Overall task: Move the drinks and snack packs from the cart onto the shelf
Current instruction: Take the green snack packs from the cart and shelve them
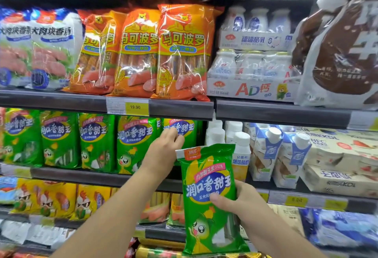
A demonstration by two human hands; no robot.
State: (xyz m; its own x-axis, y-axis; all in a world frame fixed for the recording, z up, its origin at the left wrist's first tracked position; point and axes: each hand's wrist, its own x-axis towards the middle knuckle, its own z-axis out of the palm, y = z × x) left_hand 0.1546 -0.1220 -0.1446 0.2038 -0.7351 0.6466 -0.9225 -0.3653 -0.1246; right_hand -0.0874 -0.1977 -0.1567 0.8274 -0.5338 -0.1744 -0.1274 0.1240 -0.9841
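My right hand (238,199) grips a green sausage snack pack (208,212) by its right edge, holding it upright in front of the middle shelf (92,176). My left hand (165,147) reaches up to the rightmost green pack (182,128) in the row on that shelf, fingers curled against its front. Whether those fingers grip it I cannot tell. The row holds several identical green packs (98,141). The cart is out of view.
Orange sausage packs (182,53) and white-blue packs (41,49) fill the shelf above. White drink bottles (241,145), milk cartons (266,151) and boxed drinks (337,155) stand right of the green row. Yellow packs (51,198) sit below. A brown-white bag (337,53) is at upper right.
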